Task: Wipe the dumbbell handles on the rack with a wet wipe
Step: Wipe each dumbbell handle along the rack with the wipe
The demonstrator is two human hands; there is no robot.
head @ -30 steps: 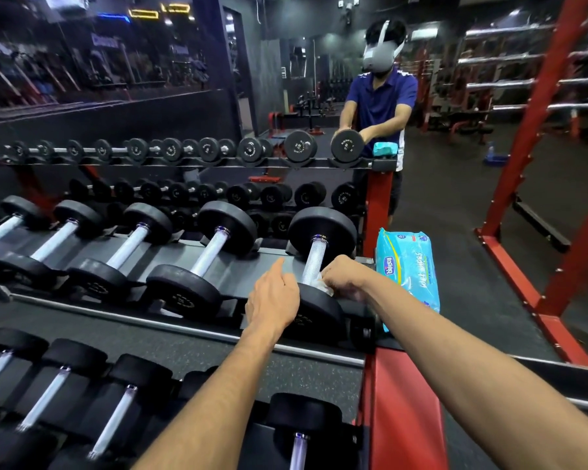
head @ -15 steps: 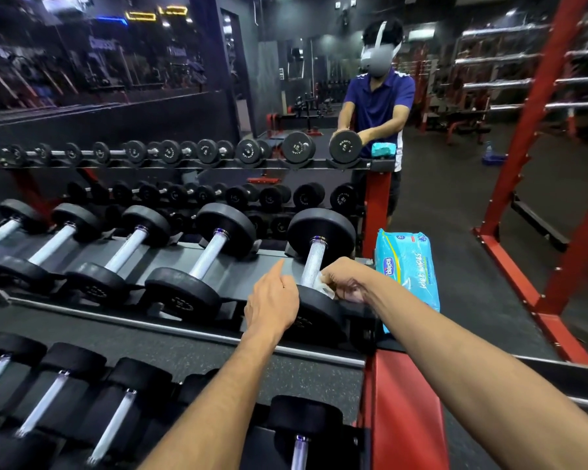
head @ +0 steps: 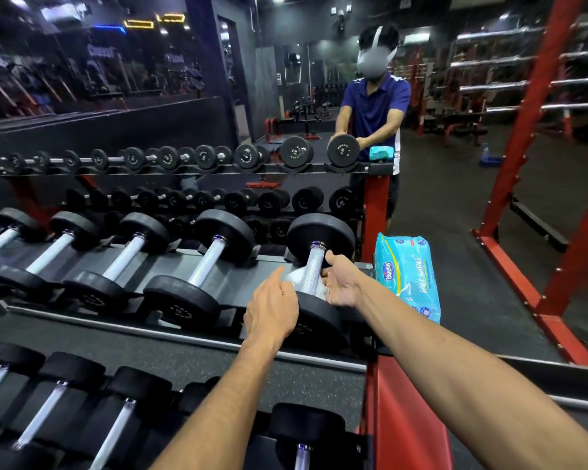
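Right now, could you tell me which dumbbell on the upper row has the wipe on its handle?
The rightmost dumbbell, next to the wipes pack; both hands hold a white wipe around its handle. The others' handles are bare.

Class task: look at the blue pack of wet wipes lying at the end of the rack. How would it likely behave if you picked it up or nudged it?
The pack of wipes looks soft: its wrapper is crinkled, so it would probably sag rather than stay stiff. It lies flat on a broad side, so it should slide, not roll. Its glossy film may be a bit slippery.
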